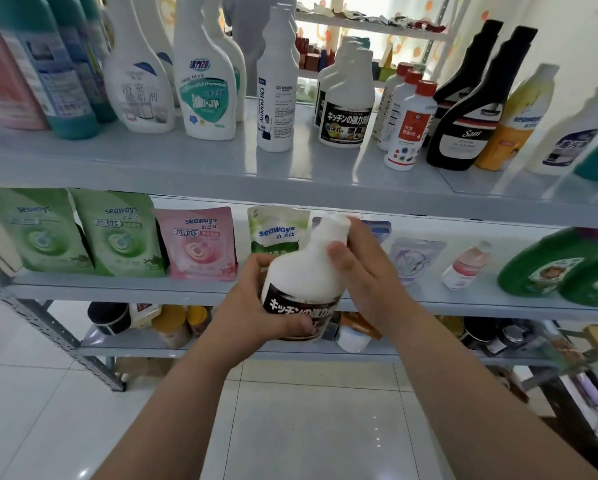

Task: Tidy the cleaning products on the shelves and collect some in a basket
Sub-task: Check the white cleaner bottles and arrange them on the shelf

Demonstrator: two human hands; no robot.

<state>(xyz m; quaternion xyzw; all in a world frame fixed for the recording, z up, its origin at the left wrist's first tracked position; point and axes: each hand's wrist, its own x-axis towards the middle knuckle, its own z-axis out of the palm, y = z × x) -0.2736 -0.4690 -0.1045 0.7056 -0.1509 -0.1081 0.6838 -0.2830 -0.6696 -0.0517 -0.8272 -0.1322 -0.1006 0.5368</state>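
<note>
The white kitchen-cleaner bottle [304, 268] with the black label is off the shelves, held upright in mid-air in front of the middle shelf [117, 289]. The left hand [252, 306] wraps its lower body over the label, and the right hand [363, 271] closes round the shoulder and neck. It looks like stiff, smooth plastic, probably weighty if full, though I can't tell the fill. The narrow neck seems the surest hold, with support low down. Its twins [348, 112] stand on the top shelf [186, 164]; I see no basket.
</note>
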